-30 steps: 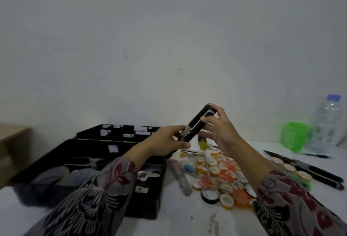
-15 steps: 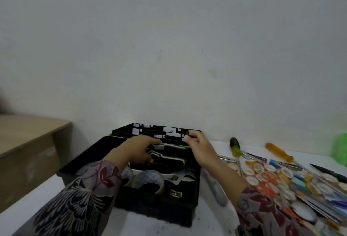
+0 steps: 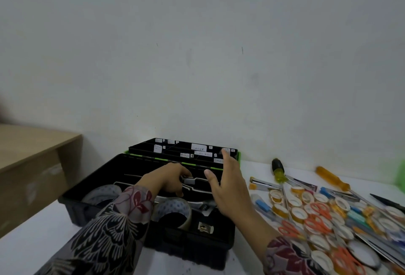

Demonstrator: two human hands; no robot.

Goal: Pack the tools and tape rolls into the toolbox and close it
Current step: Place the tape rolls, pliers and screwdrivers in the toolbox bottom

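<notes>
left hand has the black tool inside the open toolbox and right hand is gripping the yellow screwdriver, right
Not quite: in the head view the right hand is open and holds nothing above the toolbox; the yellow screwdriver lies on the table. The left hand does hold the black tool inside the open toolbox.

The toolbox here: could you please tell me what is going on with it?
A person is packing the open black toolbox. Their left hand reaches inside, fingers curled on a black-and-silver tool. The right hand is open above the box's right side, holding nothing. A big tape roll and a wrench lie inside. Small tape rolls, orange scissors and screwdrivers lie on the table, not yet packed.
</notes>
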